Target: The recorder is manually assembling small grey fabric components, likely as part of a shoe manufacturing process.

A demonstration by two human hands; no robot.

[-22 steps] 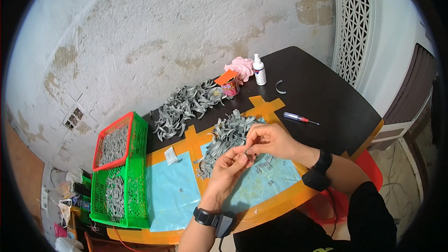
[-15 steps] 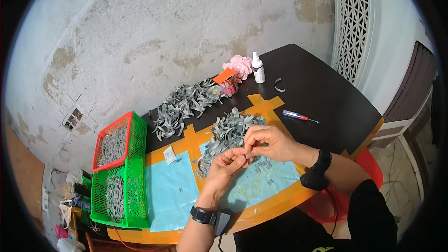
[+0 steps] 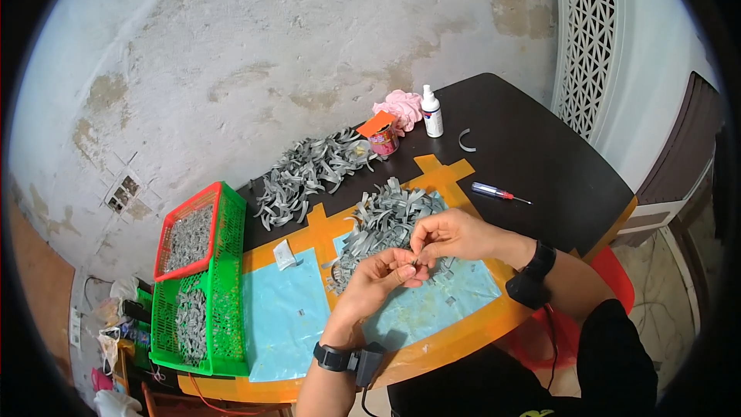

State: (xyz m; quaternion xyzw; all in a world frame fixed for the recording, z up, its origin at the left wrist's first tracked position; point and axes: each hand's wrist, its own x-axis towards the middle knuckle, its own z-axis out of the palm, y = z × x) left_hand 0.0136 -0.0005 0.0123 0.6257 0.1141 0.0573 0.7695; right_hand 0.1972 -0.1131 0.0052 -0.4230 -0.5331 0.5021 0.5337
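Over the front of the blue sheet (image 3: 421,316), my two hands meet fingertip to fingertip. My left hand (image 3: 380,276) pinches a small dark grey piece (image 3: 414,263) between thumb and index finger; its kind is too small to make out. My right hand (image 3: 454,236) is closed in a pinch against the same piece, its other fingers curled. Just beyond them lies a heap of curved grey strips (image 3: 386,216), partly covered by the hands. A few small grey bits (image 3: 450,301) lie scattered on the sheet nearby.
A second strip heap (image 3: 305,174) lies farther back. At left, a red basket (image 3: 160,251) rests on a green one (image 3: 231,293), both holding grey pieces. A screwdriver (image 3: 498,192), white spray bottle (image 3: 433,117), tin (image 3: 384,144), pink cloth (image 3: 400,108) and white packet (image 3: 284,255) are on the table.
Both hands have shifted slightly to the right and stay together in a pinch. The left hand's fingers have turned a little around the small piece. The heaps and baskets look the same.
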